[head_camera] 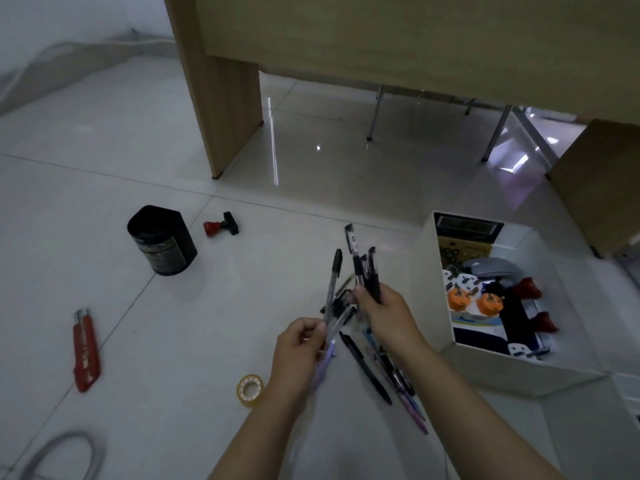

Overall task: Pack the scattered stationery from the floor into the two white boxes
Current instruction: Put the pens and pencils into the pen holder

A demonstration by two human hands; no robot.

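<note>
My left hand [301, 344] pinches a clear pen with a black cap [333, 282] and a few more pens, held above the floor. My right hand [384, 310] grips a bunch of black pens [363, 265] that stick upward. Below my hands several pens [384, 372] lie loose on the tiles. A white box [429, 271] stands on the right, holding a calculator, a grey mouse, orange-and-white items and red items. Only a corner of a second white box [623, 393] shows at the right edge.
On the tiled floor stand a black pen holder [161, 240], a red-and-black stamp [221, 226], a red utility knife [85, 351] and a roll of clear tape [250, 391]. A grey cable [62, 455] loops at the bottom left. A wooden desk panel [221, 91] rises behind.
</note>
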